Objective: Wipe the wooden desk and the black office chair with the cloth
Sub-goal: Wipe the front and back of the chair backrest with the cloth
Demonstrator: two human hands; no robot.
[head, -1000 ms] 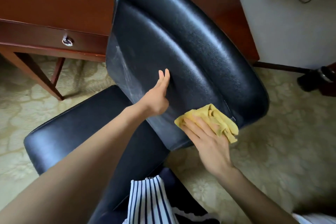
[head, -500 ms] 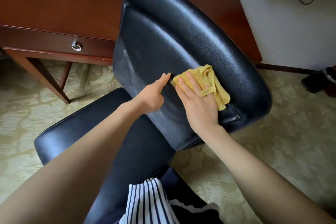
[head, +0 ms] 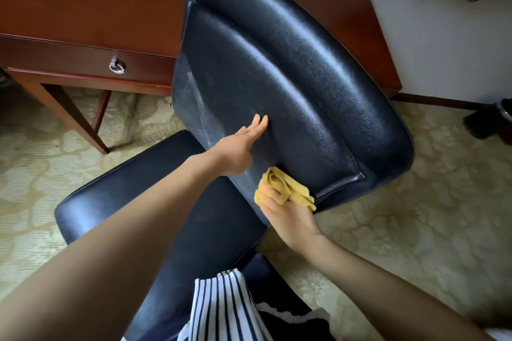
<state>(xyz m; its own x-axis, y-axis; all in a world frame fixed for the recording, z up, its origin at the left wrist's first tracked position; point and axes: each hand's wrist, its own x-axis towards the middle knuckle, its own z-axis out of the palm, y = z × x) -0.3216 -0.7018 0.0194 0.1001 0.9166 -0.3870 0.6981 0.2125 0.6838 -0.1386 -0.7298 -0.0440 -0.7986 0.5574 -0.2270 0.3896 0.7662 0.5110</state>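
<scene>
Your left grip [head: 237, 151] lies flat, fingers straight, bracing the chair back [head: 291, 69], likely to steady it; your right grip [head: 288, 219] bunches the cloth [head: 285, 188] against its lower edge, tabletop [head: 97, 3] behind.

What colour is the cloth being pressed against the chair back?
Yellow. The cloth shows best in the head view, bunched under the right hand.

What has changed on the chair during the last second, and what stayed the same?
The right hand, gripping the crumpled yellow cloth, wiped up the black padded chair backrest, then back down to its lower edge. The left hand stayed flat on the backrest.
</scene>
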